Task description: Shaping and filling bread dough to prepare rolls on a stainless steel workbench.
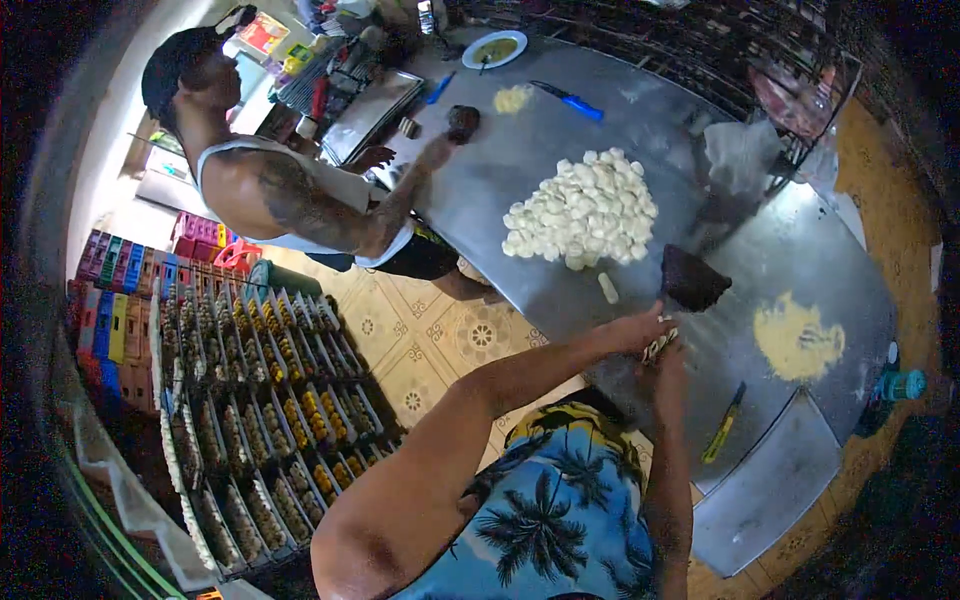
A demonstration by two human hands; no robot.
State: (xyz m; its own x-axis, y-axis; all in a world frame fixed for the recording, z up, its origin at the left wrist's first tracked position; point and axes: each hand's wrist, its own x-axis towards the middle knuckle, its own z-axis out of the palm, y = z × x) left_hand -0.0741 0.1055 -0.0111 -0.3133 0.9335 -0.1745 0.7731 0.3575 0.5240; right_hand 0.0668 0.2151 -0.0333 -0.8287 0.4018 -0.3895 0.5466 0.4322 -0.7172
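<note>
My left hand point(642, 333) and my right hand point(662, 372) come together over the near edge of the metal table. Both look closed around small pale pieces point(659, 346), whose kind I cannot make out. Just beyond my hands is a dark brown, wedge-shaped thing point(695, 279); I cannot tell whether they touch it. A short roll of dough point(608, 288) lies to its left. Farther off, a big heap of white dough pieces point(585, 208) spreads over the tabletop. To the right sits a patch of yellowish flour point(797, 337).
A co-worker point(300, 195) at the left reaches over the table point(560, 130) beside a dark lump point(463, 123). Knives with blue point(582, 107) and yellow point(723, 430) handles lie on it. A white plate point(495, 49) stands far back. Racked trays point(265, 420) fill the lower left; a metal sheet point(765, 490) is at right.
</note>
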